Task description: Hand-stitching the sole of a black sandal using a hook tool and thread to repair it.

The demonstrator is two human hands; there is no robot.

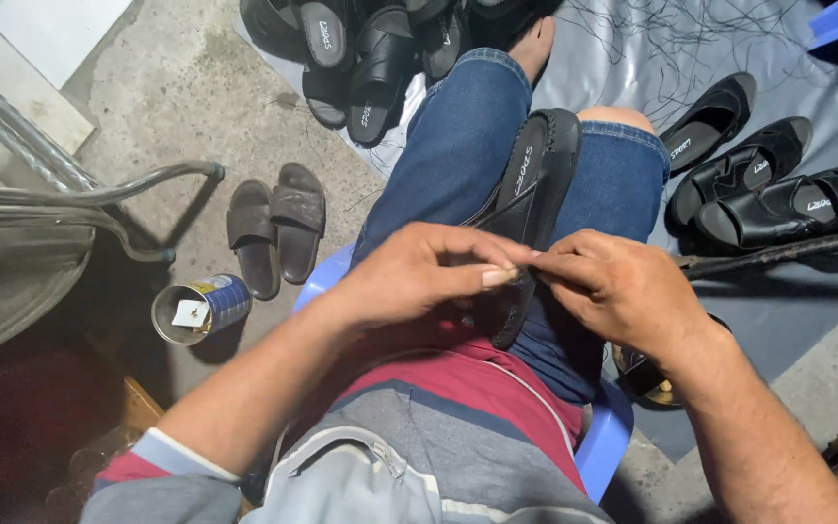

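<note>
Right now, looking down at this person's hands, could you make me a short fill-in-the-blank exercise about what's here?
1. Both hands, left hand and right hand, pinch the edge of a ____ sandal lying on the lap.
2. The person's jeans are ____ in colour.
3. The open tin can stands on the ____ floor.
4. Beside the can lies a pair of ____ slides.

Missing words: black; blue; concrete; brown

The floor (196, 87) is rough grey concrete, stained in places. A grey sheet (652, 49) covers it at upper right, strewn with thin dark threads. At left stands a metal chair frame (80, 189) with curved tubes. A pale tiled strip (46, 34) runs along the upper left corner. Light is even daylight.
</note>
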